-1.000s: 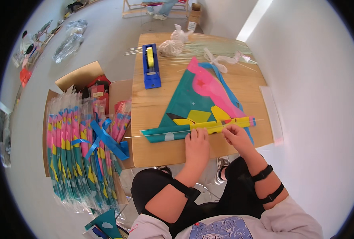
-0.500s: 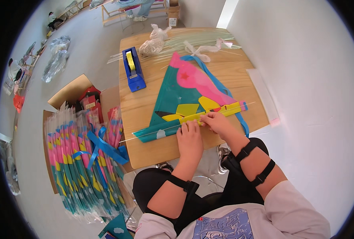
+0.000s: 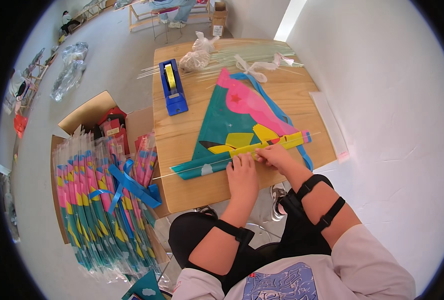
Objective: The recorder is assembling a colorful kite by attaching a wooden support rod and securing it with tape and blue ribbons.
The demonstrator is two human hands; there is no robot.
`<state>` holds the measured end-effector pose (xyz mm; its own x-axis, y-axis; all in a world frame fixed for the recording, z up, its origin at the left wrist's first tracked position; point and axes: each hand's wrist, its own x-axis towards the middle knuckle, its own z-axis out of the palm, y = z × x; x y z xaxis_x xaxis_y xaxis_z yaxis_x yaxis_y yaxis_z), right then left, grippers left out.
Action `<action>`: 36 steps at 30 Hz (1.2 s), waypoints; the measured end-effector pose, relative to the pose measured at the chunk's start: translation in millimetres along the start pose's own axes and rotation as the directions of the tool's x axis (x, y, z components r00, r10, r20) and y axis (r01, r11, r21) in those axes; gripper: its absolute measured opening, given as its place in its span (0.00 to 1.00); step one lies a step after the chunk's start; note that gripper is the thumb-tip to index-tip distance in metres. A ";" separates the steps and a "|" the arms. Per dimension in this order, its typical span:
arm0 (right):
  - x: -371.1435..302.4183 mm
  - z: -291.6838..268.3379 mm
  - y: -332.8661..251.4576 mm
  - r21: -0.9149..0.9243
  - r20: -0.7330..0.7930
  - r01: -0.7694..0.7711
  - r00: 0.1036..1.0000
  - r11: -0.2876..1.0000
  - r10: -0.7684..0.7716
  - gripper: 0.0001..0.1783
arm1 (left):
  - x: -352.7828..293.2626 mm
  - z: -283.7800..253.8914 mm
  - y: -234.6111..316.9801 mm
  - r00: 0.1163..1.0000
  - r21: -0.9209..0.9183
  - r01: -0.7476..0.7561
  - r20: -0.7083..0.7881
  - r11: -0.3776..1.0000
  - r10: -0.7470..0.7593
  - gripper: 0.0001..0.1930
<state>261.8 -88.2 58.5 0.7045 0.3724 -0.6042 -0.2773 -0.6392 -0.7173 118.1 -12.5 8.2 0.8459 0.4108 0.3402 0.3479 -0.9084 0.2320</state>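
A triangular kite (image 3: 227, 120) in green, pink and yellow lies on the wooden table, its near edge folded into a strip. Along that strip runs a thin pale rod (image 3: 182, 171), its ends sticking out past both sides. My left hand (image 3: 243, 175) lies with its fingertips on the strip near the middle, pressing it down. Just to the right, my right hand (image 3: 276, 156) pinches at the yellow part of the kite's edge by the rod; its fingertips partly hide what they grip. A blue ribbon (image 3: 267, 95) trails along the kite's right side.
A blue tape dispenser (image 3: 174, 92) stands at the table's left. Farther back lie a bundle of thin rods (image 3: 232, 51), knotted white bags (image 3: 196, 59) and a whitish plastic strip (image 3: 254, 67). Left of the table, a cardboard box (image 3: 88, 114) holds several packed kites (image 3: 94, 200).
The view has shifted slightly, moving the table a little right and down in the picture. Both hands stay at nearly the same spot on the kite's folded edge.
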 end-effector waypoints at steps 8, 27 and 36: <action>3.9 2.4 -2.7 -0.003 -0.022 -0.038 0.999 0.999 0.038 0.17 | -0.3 -0.7 -0.2 1.000 -0.009 0.005 -0.003 1.000 -0.005 0.28; 32.8 0.9 -2.3 -0.325 -0.069 -0.036 0.998 0.945 0.014 0.23 | 0.0 1.6 -0.1 1.000 -0.005 0.001 0.003 1.000 0.000 0.27; 40.4 -1.7 -2.0 -0.316 -0.008 -0.028 1.000 0.948 0.026 0.29 | 2.6 -4.1 0.3 1.000 0.003 0.006 0.000 1.000 -0.006 0.29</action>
<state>291.9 -73.0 36.1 0.7023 0.3497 -0.6200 -0.0760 -0.8292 -0.5537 118.7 -11.3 12.8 0.8435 0.4167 0.3388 0.3546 -0.9060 0.2312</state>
